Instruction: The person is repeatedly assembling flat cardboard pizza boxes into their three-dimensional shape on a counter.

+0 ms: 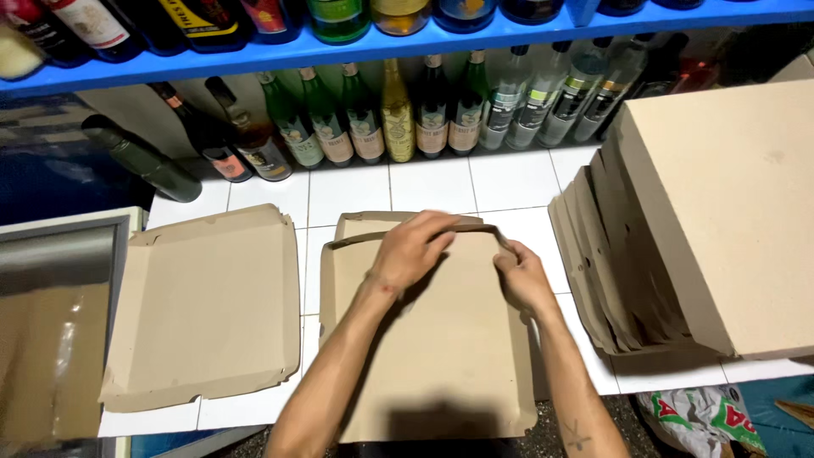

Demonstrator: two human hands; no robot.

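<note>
Folding up the far flap of a flat cardboard box (432, 339) in the middle of the white-tiled tabletop (509, 182), the left hand (411, 250) lies curled over the edge while the right hand (519, 273) pinches it closed-fingered. A second flat box (208, 309) lies left; a stack of boxes (678, 229) stands right

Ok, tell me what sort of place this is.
Probably a shop's back area or storeroom: bottles lie in rows under a blue shelf, and a stack of flat cardboard boxes sits on the white tiled floor.
</note>
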